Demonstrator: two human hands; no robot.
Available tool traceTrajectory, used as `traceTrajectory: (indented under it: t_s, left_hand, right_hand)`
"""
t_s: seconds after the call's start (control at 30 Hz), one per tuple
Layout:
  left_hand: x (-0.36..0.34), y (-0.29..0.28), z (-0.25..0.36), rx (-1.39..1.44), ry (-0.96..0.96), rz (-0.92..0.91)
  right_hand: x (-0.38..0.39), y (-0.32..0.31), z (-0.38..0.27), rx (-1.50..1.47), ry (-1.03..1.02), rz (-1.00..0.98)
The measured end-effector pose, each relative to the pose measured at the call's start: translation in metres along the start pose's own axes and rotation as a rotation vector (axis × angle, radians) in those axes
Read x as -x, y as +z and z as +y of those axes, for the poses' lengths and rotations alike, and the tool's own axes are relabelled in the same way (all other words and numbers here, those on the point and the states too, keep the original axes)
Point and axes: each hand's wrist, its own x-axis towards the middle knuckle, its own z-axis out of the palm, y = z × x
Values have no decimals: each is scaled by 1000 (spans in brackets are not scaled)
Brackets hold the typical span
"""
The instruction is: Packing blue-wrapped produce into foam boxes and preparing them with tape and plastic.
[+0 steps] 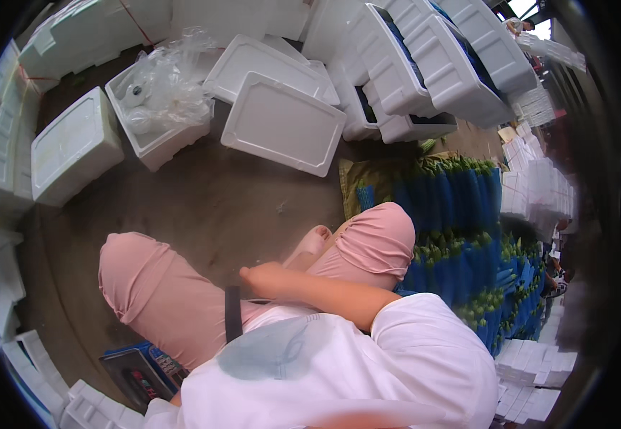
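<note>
My right hand is over my lap, its fingers curled in and slightly blurred. Anything inside them is hidden. Beside it, a dark flat strap-like piece lies across my pink trouser leg. My left hand is out of sight; only a bit of skin shows by the sleeve at lower left, close to a dark box with blue edges. To my right, rows of green-tipped long vegetables in blue sleeves are stacked on a brownish sheet.
White foam boxes surround me: a lidded one, another with clear plastic bags in it, and tall stacks at far right. A white foam lid rests ahead on the brown floor. A person is at far upper right.
</note>
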Motion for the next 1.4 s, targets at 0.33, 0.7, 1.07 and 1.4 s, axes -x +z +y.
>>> traceTrajectory:
  t_s: [0.33, 0.7, 1.07, 1.4]
  left_hand:
    - [386, -160, 395, -1108, 450, 576]
    - [342, 327, 431, -1128, 1143, 339]
    - [56, 371, 363, -1848, 262, 196]
    - [-75, 266, 316, -1303, 282, 473]
  right_hand:
    - [291, -169, 137, -540, 25, 1239]
    - [488, -455, 323, 1129, 863, 1596]
    - [185, -325, 251, 602, -222, 956]
    - [97, -60, 510, -912, 883, 845]
